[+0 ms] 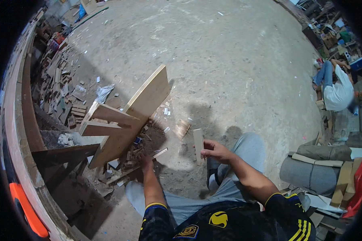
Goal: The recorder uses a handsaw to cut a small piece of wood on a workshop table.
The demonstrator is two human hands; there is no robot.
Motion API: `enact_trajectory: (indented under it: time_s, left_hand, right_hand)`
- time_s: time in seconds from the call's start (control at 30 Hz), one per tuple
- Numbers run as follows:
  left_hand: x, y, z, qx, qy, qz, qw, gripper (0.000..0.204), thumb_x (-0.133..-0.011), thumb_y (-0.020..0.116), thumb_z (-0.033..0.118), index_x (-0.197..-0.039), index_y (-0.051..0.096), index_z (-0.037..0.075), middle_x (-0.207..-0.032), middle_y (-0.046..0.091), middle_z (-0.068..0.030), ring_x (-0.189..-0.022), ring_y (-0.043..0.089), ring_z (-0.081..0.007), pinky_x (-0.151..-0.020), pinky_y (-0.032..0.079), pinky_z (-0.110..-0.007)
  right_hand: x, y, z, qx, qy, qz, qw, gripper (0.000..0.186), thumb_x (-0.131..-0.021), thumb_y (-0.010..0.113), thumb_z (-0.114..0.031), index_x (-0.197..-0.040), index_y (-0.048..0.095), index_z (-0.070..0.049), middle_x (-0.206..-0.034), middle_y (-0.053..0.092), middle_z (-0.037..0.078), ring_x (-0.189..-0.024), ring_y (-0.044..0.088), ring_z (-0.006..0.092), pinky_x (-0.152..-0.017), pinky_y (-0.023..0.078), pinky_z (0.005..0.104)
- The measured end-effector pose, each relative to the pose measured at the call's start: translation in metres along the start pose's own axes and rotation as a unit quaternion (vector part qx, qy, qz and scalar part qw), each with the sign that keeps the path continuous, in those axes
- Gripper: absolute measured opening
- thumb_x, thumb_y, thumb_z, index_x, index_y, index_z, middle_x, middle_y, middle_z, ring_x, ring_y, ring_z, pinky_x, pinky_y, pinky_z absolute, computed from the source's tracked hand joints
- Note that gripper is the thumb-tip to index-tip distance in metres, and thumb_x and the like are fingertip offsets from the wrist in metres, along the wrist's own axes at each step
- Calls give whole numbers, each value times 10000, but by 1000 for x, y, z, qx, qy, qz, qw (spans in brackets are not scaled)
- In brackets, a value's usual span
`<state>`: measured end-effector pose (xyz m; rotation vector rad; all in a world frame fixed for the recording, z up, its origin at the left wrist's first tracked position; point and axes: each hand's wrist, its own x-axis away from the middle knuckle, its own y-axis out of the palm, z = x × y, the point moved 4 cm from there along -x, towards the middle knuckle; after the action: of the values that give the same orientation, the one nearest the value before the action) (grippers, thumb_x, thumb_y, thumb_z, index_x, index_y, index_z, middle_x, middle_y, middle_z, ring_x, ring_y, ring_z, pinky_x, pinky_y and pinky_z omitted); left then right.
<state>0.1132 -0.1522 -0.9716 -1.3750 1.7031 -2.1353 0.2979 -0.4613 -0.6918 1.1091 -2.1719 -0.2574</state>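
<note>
In my right hand [218,152] is a flat, pale wooden strip [198,142], pinched upright between thumb and fingers above the floor. My left hand [146,160] reaches down in shadow among the wood scraps [129,161] beside my left knee. Its fingers are too dark to make out. A short, light-edged wooden piece [161,153] lies close by that hand; whether the fingers touch it does not show. Just beyond stands a long, pale board [151,94] on its edge, with two shorter wooden pieces [112,114] jutting from it to the left.
A curved workbench edge [22,140] runs along the left, with an orange-handled tool [30,211] on it. Offcuts [58,84] are heaped behind. Grey rolls [309,174] lie at the right, near a red sheet [360,186]. Another person [338,90] sits farther right, among clutter.
</note>
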Motion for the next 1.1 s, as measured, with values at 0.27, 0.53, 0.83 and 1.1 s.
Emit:
enact_trajectory:
  time_s: [0.27,0.53,0.83,1.1]
  left_hand:
    - [26,-8,14,150,23,9,988,385,-926,466,181,-1281,511,40,-1219,592,-226,-1153,558,-402,-949,463,-493]
    - [200,-270,90,233,161,107,953,348,-939,483,123,-1259,465,-15,-1074,588,-290,-993,580,-455,-866,463,-525]
    - [405,-545,164,428,321,202,821,258,-937,474,37,-1186,526,-10,-1122,587,-250,-1015,580,-441,-905,456,-472]
    - [524,-720,79,666,211,274,661,260,-1023,451,169,-1205,452,-17,-1098,631,-136,-980,606,-210,-905,462,-347]
  right_hand:
    - [10,30,-97,-41,-104,-78,991,529,-883,693,-247,-1325,527,-9,-1151,637,86,-1078,589,176,-967,434,347]
    - [75,137,-281,18,-214,-98,972,452,-960,584,-272,-1313,540,7,-1050,625,52,-952,569,121,-840,464,276]
    - [190,252,-465,-4,-216,17,976,352,-1011,512,-195,-1283,487,27,-888,565,25,-697,549,90,-681,478,249]
    - [251,313,-569,32,-238,47,970,366,-1000,512,-190,-1303,469,10,-829,588,52,-661,571,121,-586,481,267]
